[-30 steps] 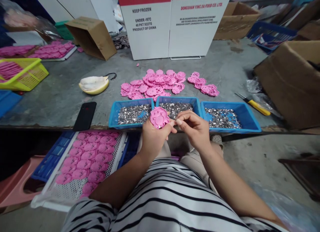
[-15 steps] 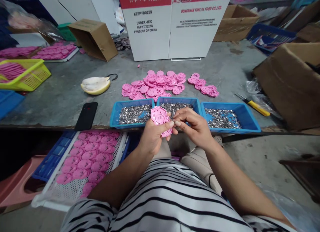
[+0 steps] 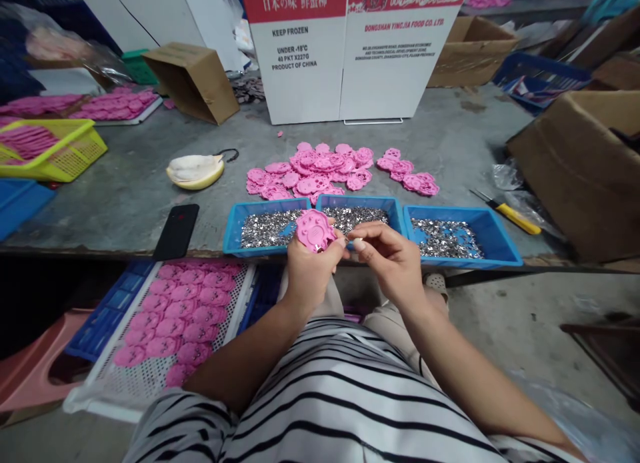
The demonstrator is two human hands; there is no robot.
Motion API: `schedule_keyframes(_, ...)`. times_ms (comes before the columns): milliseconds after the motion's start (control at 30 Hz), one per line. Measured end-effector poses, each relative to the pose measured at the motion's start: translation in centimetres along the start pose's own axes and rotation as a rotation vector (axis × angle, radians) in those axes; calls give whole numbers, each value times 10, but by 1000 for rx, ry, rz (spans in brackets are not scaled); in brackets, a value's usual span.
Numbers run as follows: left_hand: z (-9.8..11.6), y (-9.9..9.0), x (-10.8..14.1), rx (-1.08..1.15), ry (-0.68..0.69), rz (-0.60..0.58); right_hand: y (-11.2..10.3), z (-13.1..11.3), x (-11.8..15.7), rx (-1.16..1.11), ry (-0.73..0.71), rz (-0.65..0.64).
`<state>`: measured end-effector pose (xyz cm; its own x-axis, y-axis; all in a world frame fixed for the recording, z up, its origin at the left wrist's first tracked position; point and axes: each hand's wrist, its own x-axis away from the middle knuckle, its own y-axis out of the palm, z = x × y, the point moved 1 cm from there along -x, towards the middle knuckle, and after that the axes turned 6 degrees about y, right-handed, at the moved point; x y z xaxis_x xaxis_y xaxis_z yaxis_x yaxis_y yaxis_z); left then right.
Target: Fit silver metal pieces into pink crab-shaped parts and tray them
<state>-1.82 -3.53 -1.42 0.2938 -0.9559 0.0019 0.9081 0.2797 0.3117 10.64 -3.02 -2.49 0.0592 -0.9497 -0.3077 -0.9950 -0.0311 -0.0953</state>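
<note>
Pink plastic piece (image 3: 315, 230) sits gripped in left hand (image 3: 311, 271), right hand (image 3: 393, 262) pinching just beside.

Dim, diffuse light; deep shadow under table (image 3: 125, 163); edges stretched, blurred

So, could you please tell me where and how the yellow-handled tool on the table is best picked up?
Probably by its thick yellow handle, pinched across from above, coming from the near side. It lies flat, handle nearer, thin metal end pointing away to the left, while clear plastic is bunched along its far side.
</note>
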Motion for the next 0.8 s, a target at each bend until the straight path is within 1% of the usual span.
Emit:
schedule_keyframes(67,-1,0,0,-27,26,10,2,0,0,6,12,21)
schedule_keyframes(100,-2,-1,0,-43,34,16,2,-1,0,30,-5,25)
schedule_keyframes(267,-3,-3,0,-96,55,20,4,-5,-1,213,-183,25)
schedule_keyframes(333,-3,-3,1,-104,56,4,3,-6,-2,265,-220,27)
schedule_keyframes(567,-2,-2,1,-86,6,-36,1,-5,-5,380,-238,-8)
schedule_keyframes(633,-1,-2,0,-15,-50,-98,-2,-5,-8,380,-209,-27)
schedule_keyframes(733,3,-4,-2,165,-225,-289,-9,-10,-14,288,-139,-73)
schedule_keyframes(800,6,-5,-3,230,-327,-380,-13,-13,-17,238,-95,-141)
